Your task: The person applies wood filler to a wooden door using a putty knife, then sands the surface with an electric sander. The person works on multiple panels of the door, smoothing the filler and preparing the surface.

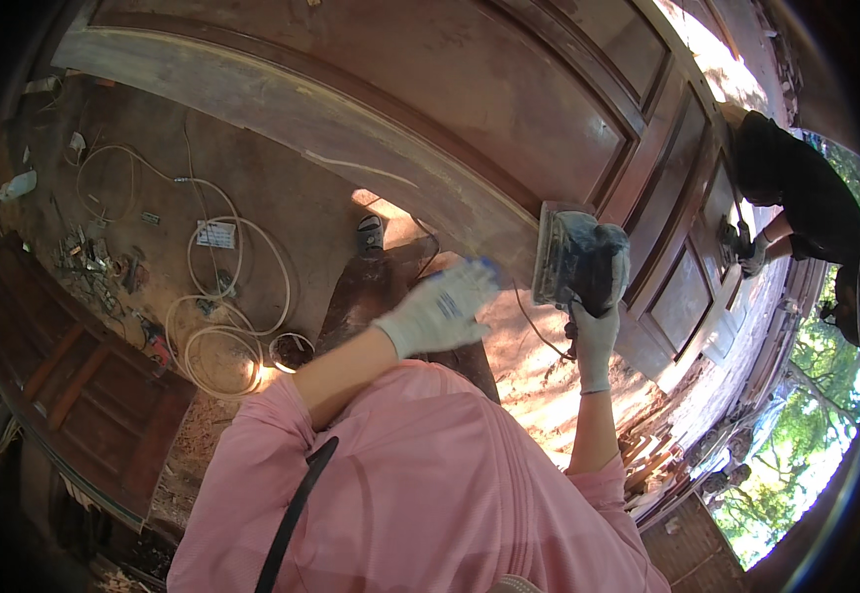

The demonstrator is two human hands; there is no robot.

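The person's right hand point(596, 341), in a white knit glove, is clamped around a dark, dust-coated power sander point(598, 262) with a flat rectangular base. The sander stands tilted at the near edge of a large reddish-brown panelled wooden door point(509, 89), its base facing left; whether it touches the wood cannot be told. The left hand point(438, 311), in a white glove with blue markings, is well apart from the right one, in front of the pink long-sleeved shirt point(420, 474). Its fingers are blurred, so whether they close on anything cannot be told.

At the far right, a co-worker in a black shirt point(811, 188) leans over the door, a gloved hand on a dark tool point(731, 240). On the brown ground to the left lies a loosely coiled pale hose point(278, 259), with a smaller dark-brown panelled wooden piece point(84, 390) beyond it.
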